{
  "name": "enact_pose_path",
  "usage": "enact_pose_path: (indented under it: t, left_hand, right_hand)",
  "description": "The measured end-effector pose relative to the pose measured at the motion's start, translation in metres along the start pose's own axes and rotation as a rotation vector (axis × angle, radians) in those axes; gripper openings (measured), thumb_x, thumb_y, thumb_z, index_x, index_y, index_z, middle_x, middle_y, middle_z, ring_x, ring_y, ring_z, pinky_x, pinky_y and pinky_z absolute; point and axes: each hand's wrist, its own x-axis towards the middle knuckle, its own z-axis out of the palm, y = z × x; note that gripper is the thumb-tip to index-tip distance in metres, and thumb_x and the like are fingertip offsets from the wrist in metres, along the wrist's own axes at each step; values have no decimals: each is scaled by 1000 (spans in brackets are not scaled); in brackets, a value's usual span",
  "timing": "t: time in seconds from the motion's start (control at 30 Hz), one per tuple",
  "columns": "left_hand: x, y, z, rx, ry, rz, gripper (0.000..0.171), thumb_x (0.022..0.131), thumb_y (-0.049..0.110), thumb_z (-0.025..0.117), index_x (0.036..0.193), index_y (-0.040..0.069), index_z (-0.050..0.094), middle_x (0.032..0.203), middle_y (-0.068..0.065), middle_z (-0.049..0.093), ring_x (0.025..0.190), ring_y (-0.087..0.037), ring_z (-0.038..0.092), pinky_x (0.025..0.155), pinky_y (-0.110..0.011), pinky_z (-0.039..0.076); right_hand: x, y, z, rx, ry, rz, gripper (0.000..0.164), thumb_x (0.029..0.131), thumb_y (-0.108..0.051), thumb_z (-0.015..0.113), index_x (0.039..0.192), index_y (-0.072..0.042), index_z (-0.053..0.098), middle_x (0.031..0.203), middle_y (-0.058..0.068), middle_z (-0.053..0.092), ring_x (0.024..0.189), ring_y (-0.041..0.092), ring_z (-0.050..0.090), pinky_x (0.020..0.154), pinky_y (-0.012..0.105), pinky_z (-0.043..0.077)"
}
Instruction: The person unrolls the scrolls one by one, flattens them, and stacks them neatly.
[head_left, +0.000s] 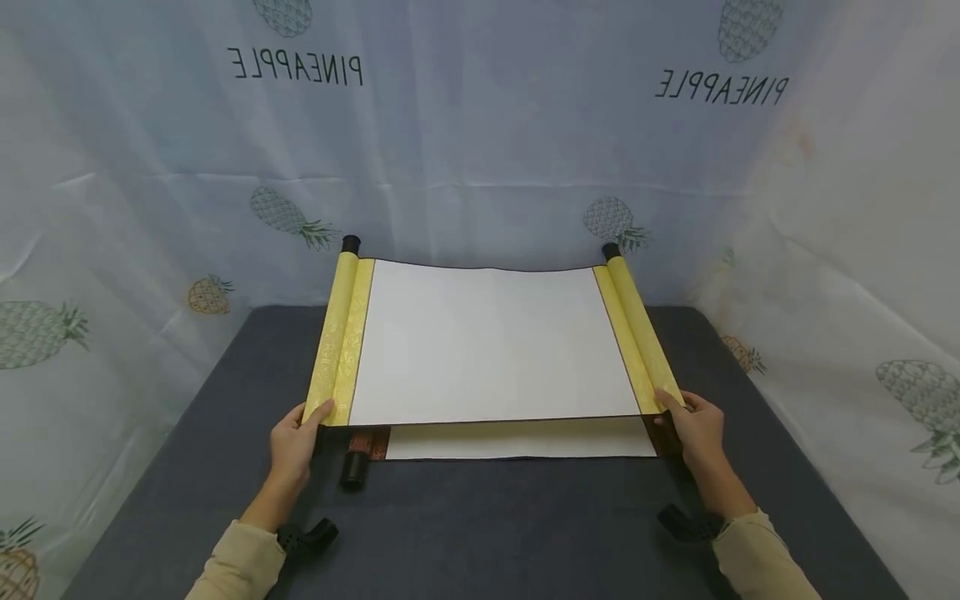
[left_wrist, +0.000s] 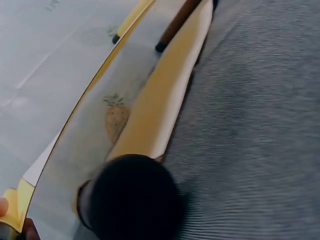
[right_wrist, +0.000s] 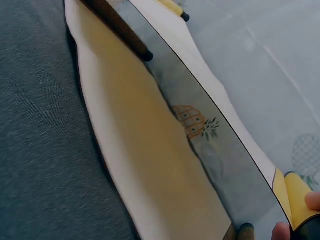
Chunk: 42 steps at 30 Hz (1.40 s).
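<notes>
A partly unrolled scroll (head_left: 495,346) with blank white paper and yellow patterned borders is held up above the table. My left hand (head_left: 291,446) grips the near end of its left yellow roller (head_left: 330,342), thumb on top. On the other side, my right hand (head_left: 699,427) grips the near end of the right yellow roller (head_left: 643,325). Beneath it lies a second open scroll (head_left: 517,440) with brown borders and pale paper, mostly hidden from the head view. Its dark roller knob (left_wrist: 135,200) looms large in the left wrist view. A gap separates the two scrolls in both wrist views.
Dark grey cloth covers the table (head_left: 495,533). White curtains (head_left: 480,142) printed with pineapples hang behind and at both sides. A black wrist device (head_left: 307,536) sits on the left wrist and another (head_left: 690,525) on the right.
</notes>
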Motion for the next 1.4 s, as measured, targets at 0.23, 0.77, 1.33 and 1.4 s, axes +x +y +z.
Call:
enact_pose_path:
  t: [0.23,0.77,1.33,1.4]
  left_hand:
    - [-8,-16,1,92,-44,-25,67,93,49,55,136,-1,51,133,-22,53,96,-11,55,79,-26,48]
    - [-15,-22,-3,109,-103,-62,65,93,47,56,132,-5,52,85,6,59,67,-2,56,63,-22,49]
    - [-8,-20,-4,96,-170,-139,74,94,48,54,142,-7,41,123,-19,53,72,1,55,67,-20,49]
    - [-7,-19,-5,93,-191,-149,72,95,47,54,142,-7,41,122,-18,53,72,0,56,67,-21,50]
  right_hand:
    - [-4,15,-2,-111,1,19,61,92,-35,62,130,11,51,59,-21,55,47,2,60,56,16,48]
    - [-14,29,-6,-276,-22,-15,63,93,-39,60,131,10,52,100,24,70,54,4,65,71,29,56]
    - [-9,26,-8,-367,-50,16,67,91,-46,60,128,10,54,116,31,62,87,29,68,73,37,53]
    - [-9,25,-10,-411,-55,7,69,90,-48,60,126,10,53,125,33,55,103,41,59,78,44,52]
